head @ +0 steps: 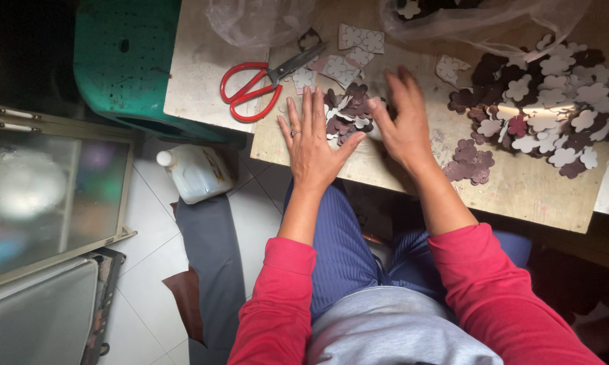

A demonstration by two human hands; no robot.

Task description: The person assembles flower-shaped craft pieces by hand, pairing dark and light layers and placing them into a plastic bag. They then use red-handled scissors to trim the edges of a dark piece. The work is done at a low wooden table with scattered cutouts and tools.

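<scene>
your left hand [313, 138] lay flat and open on the desk [520, 186], fingers spread, gripping nothing, its thumb touching the small pile of flower cutouts [347, 113]. your right hand [403, 122] rested open just right of that pile, thumb at its edge, holding nothing. the red scissors [260, 84] lay left of the pile, and the big heap of cutouts [547, 108] lay well to its right.

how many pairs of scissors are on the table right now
1. The red-handled scissors lie on the wooden table, just beyond the left hand, left of the small pile of flower cutouts. The plastic bags could hide others.
</scene>
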